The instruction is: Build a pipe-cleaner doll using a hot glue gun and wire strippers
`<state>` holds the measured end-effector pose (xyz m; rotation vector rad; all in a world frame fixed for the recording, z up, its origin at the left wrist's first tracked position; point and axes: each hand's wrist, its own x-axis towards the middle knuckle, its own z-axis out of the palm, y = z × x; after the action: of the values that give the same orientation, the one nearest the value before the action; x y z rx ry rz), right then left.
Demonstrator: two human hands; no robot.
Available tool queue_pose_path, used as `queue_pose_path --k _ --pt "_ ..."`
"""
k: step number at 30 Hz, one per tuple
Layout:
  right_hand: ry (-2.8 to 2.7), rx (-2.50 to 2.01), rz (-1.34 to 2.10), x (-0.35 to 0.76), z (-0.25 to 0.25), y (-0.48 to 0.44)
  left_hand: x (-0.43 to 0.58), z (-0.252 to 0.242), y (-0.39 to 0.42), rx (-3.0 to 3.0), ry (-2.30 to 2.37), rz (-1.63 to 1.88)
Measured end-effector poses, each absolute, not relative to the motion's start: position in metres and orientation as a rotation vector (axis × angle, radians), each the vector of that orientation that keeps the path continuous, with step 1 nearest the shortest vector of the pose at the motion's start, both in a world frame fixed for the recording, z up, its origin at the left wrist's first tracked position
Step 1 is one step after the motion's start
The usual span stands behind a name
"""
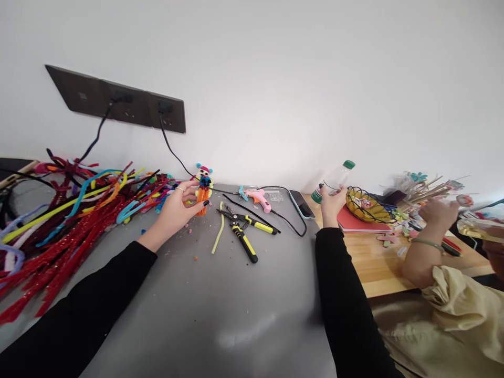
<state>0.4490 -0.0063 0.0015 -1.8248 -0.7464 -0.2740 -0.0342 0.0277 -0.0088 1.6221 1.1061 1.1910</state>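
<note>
My left hand (177, 212) is closed round a small fuzzy pipe-cleaner doll (204, 181) with blue ears, a dark blue middle and an orange lower part. It stands upright near the wall. On the right, my right hand (331, 206) grips a clear plastic bottle (337, 176) with a green cap, tilted to the right. Between the hands lie black-and-yellow pliers (244, 242), a pale yellow strip (218, 233) and a pink glue gun (261, 200) with a black cord. A phone (302, 205) rests close to my right hand.
Many coloured pipe cleaners (74, 236) heap over the grey table's (220, 320) left side. Cords run to wall sockets (118, 100). At right, a wooden table (370, 257) holds a yellow wire basket (366, 207), a red folder (352, 223) and another person's hand (437, 215).
</note>
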Motion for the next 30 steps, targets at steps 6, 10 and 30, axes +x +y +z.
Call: queue_pose_path --k 6,10,30 --pt "-0.739 -1.843 -0.192 0.462 -0.014 0.009 -0.033 -0.005 0.026 1.597 1.124 1.194" --pt "-0.813 -1.86 -0.153 0.465 -0.019 0.011 -0.032 -0.005 0.026 1.584 1.119 1.2" --pt "-0.751 -1.893 -0.399 0.448 0.006 -0.001 -0.031 -0.001 0.022 1.602 1.09 1.221"
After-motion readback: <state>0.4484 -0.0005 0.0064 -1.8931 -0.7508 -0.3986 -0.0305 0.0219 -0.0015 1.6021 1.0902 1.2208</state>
